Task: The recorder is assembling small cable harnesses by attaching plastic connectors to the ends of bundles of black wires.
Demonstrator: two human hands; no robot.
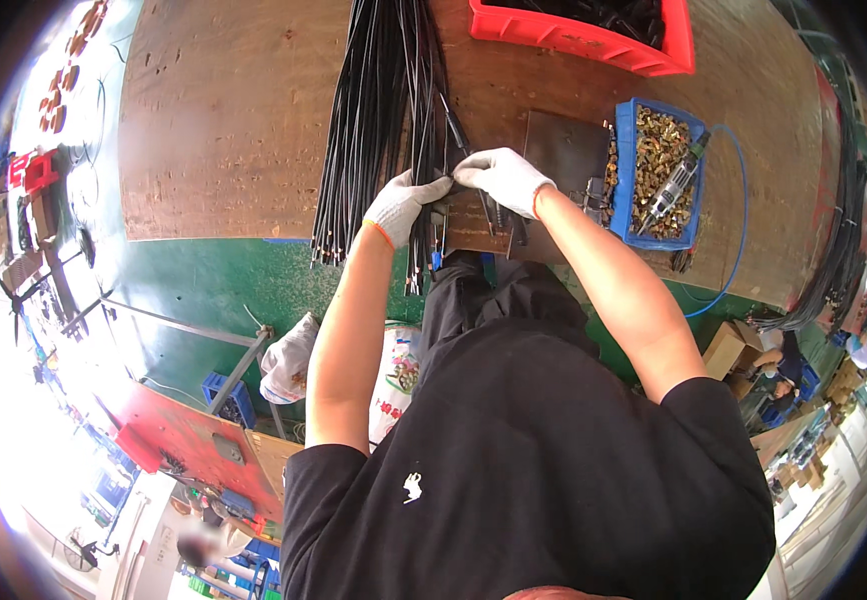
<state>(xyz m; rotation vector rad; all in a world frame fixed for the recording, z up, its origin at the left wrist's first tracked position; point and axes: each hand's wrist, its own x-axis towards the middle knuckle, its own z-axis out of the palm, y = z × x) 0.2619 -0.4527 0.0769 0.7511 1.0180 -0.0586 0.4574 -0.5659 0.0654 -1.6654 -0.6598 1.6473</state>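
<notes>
The brown wooden table [223,130] is largest; on it lies a long bundle of black cables [371,120], its ends passing the near edge. Then come a red bin [573,42], a blue tray [625,150], and the gloved right hand [505,178] and left hand [400,203], meeting beside the bundle. Their fingers are bent; I cannot tell what they grip. Smallest, brass-coloured pieces [661,140] fill the tray.
</notes>
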